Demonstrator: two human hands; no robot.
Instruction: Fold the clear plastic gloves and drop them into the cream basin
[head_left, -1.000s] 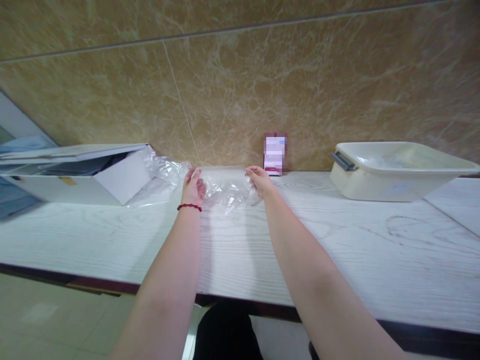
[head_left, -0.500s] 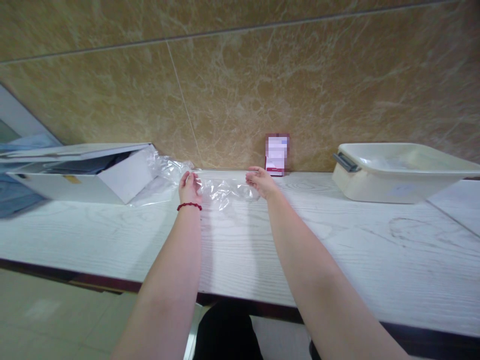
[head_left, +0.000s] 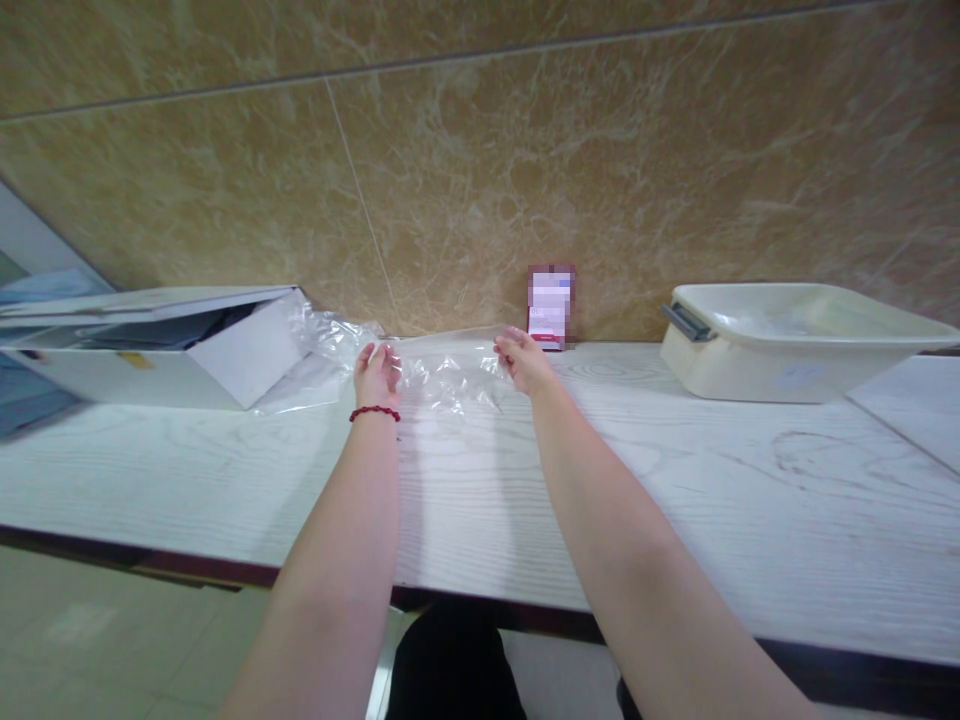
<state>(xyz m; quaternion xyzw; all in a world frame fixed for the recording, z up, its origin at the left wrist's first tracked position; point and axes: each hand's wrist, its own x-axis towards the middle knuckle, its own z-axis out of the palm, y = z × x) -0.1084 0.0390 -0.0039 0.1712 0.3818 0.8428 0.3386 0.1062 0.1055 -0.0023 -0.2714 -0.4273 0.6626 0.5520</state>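
"What's that sheet point(head_left: 454, 372) made of?" "Clear plastic, thin, crinkled and glossy."

"And the tabletop point(head_left: 465, 500)?" "Looks like pale wood, streaked with grain."

"The wall point(head_left: 480, 180)?" "Smooth, marbled stone by the look of it; the tub point(head_left: 757, 365) seems smooth cream plastic."

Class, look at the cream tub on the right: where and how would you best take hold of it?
I would grip the grey handle from the left of the tub, and the rim at its right end from that side. The handle juts out, and the tub stands upright with walls that narrow below the rim, so both ends should offer a hold.
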